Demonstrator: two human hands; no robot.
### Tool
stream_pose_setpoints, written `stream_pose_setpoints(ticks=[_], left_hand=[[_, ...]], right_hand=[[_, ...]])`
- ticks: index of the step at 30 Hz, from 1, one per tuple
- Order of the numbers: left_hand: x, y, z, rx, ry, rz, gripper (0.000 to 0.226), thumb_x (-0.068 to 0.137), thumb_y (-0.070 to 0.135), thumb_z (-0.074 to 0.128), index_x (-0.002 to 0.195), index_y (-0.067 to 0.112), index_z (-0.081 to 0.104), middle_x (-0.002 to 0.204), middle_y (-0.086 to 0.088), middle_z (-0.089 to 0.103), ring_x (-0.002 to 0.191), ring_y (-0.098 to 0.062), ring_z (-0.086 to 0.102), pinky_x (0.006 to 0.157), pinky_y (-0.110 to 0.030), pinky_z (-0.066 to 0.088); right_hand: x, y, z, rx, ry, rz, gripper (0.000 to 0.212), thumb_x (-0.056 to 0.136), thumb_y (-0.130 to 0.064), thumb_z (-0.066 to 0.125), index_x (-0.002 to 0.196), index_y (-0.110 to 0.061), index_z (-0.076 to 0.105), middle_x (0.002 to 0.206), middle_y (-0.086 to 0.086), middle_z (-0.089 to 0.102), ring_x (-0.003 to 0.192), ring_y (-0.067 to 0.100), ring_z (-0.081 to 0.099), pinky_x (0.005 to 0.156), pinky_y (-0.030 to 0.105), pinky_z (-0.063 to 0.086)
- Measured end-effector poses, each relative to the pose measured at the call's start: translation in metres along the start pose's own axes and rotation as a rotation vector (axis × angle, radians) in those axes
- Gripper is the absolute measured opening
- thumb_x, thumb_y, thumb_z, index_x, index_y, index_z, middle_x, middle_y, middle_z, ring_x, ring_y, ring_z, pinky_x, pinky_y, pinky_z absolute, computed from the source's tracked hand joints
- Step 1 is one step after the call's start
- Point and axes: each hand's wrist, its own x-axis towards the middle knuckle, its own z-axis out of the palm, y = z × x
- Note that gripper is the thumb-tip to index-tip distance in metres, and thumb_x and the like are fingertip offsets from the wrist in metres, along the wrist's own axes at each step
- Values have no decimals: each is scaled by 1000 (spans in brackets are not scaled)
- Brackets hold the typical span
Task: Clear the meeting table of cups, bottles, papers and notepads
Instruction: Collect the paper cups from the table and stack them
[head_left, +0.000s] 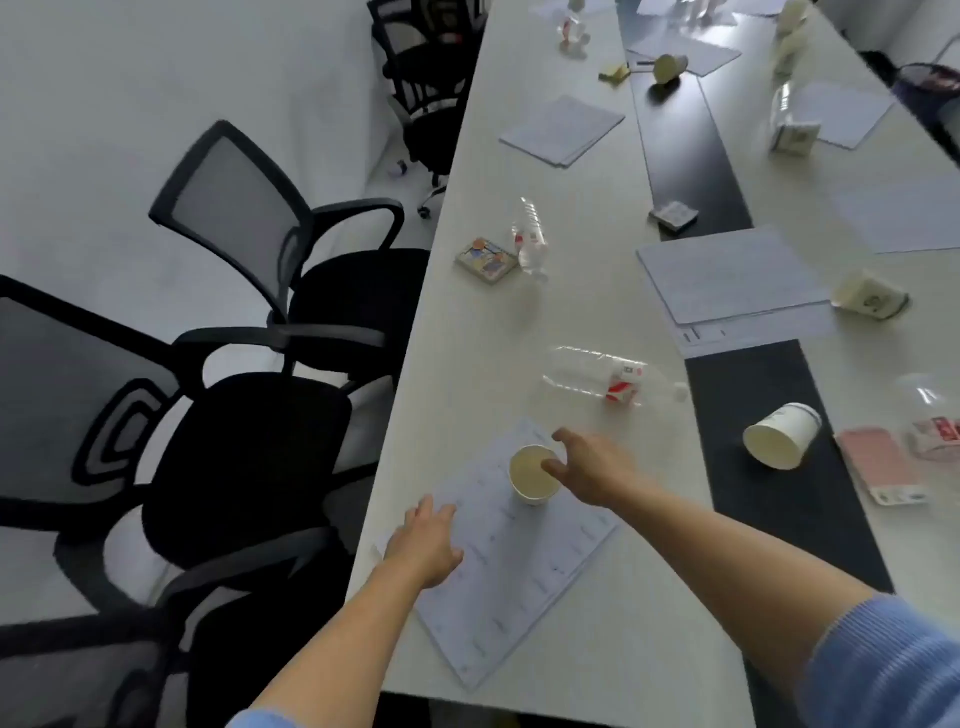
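An upright paper cup (530, 480) stands on a printed sheet of paper (524, 566) near the table's front left corner. My right hand (592, 467) reaches the cup's right rim, thumb and fingers spread around it. My left hand (428, 540) lies flat on the sheet's left edge, fingers apart. Beyond the cup a clear plastic bottle (602, 376) lies on its side. A second paper cup (782, 434) lies tipped over on the dark centre strip.
The long white table (467, 364) carries more papers (727, 280), another bottle (530, 239), a small notepad (487, 259), a pink notepad (878, 462) and several tipped cups farther back. Black mesh office chairs (249, 415) crowd the table's left side.
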Motion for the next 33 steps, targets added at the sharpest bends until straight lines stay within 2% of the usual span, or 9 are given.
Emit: stream_pose_setpoints(ticks=[5,11,15,18,21,23,27,30,33], left_hand=[[4,-1,25,131,-105,-55,84,96,33,47,155,17,-10,159,-15,-25,149,-34,-16,121,-42,17],[7,-2,20,165,-142,-28,87,95,22,51,155,18,-12,158,-15,-28,148,-34,-18,119,-42,24],[12,0,-3,162,-233,-21,87,92,30,59,156,20,1,162,-11,-16,150,-32,-4,115,-44,31],[20,4,-29,146,-217,-11,65,89,35,62,144,15,34,152,-11,24,135,-30,36,105,-40,41],[29,22,-50,-17,-107,45,59,93,37,58,144,16,39,148,-8,37,132,-26,45,104,-36,41],[34,44,-60,-297,-72,69,52,94,35,57,141,15,45,142,-8,47,126,-25,50,99,-34,43],[39,100,-67,-884,-270,47,33,100,35,48,125,14,53,112,-13,61,93,-27,62,79,-38,54],[37,134,-65,-1020,-451,32,38,101,38,44,127,11,49,111,-22,62,91,-33,67,74,-39,58],[32,160,-58,-1091,-552,39,37,100,35,49,126,9,50,111,-25,63,89,-36,69,75,-41,60]], right_hand=[[14,5,12,25,-13,12,30,100,-32,38,121,-21,56,113,12,65,98,33,60,74,34,42],[21,22,11,22,7,38,24,102,-32,36,106,-18,55,92,7,60,80,29,57,63,32,39],[19,31,0,91,-22,102,24,102,-30,39,103,-16,58,96,8,65,82,27,63,71,36,50],[11,36,-13,194,-10,165,23,101,-29,40,95,-16,58,90,7,66,80,26,65,74,39,54],[-6,44,-24,364,21,215,19,98,-27,46,91,-18,61,87,7,67,78,24,66,73,42,55],[-19,50,-29,457,27,234,15,97,-28,53,93,-17,63,88,6,66,74,22,63,70,39,54],[-52,66,-36,638,48,267,10,94,-27,62,90,-18,64,90,6,66,75,21,64,65,30,55],[-77,83,-38,701,76,331,17,92,-27,65,99,-12,68,97,8,68,88,27,68,81,41,60],[-94,101,-38,719,105,368,21,91,-26,68,102,-9,71,96,7,70,85,23,68,80,37,60]])
